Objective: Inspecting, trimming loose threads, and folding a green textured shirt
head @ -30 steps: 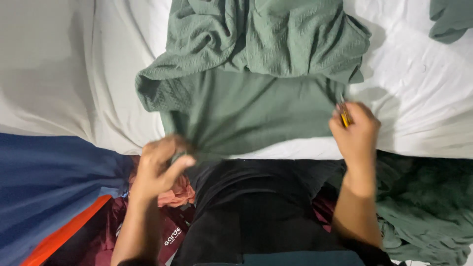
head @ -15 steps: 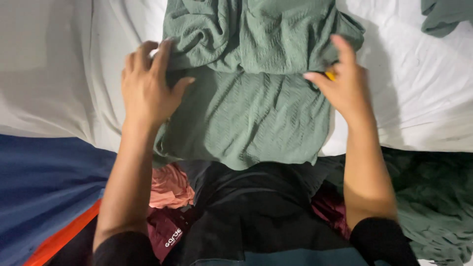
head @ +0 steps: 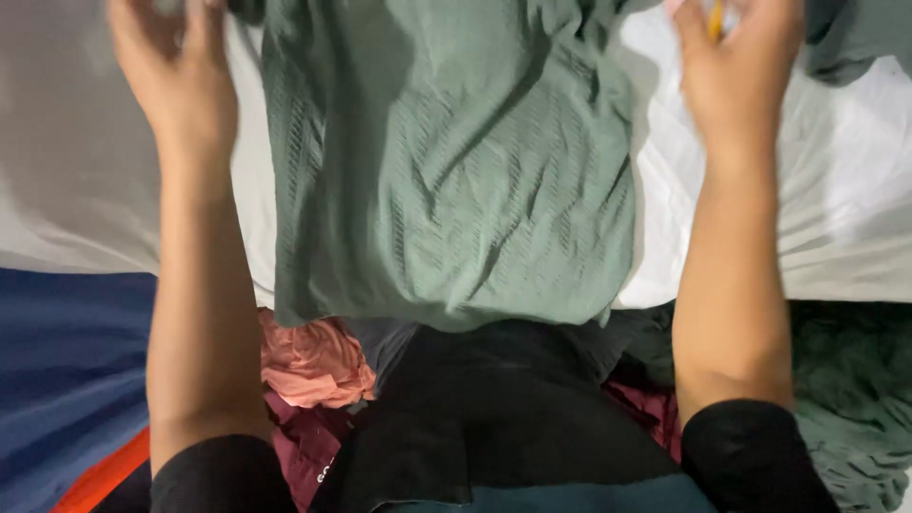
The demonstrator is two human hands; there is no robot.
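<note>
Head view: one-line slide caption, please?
Both hands, left and right, reach along a green garment spread on a white sheet.

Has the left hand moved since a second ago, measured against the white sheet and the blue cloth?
Yes. The left hand has gone from the green garment's near hem by the blue cloth forward over the white sheet, to the garment's far left edge.

A green textured knit garment (head: pixel 446 180) lies spread over a white bedsheet (head: pixel 817 218), its lower edge hanging over the bed's edge. The left hand (head: pixel 176 71) rests at the garment's upper left corner, fingers (head: pixel 204 24) curled near the fabric. The right hand (head: pixel 736 66) sits at the upper right, with something small and yellow (head: pixel 714 17) between its fingers. Below lie a pink cloth (head: pixel 313 356), maroon fabric (head: pixel 309 446), a blue cover (head: pixel 66 370) and more green cloth (head: pixel 850 399).
</note>
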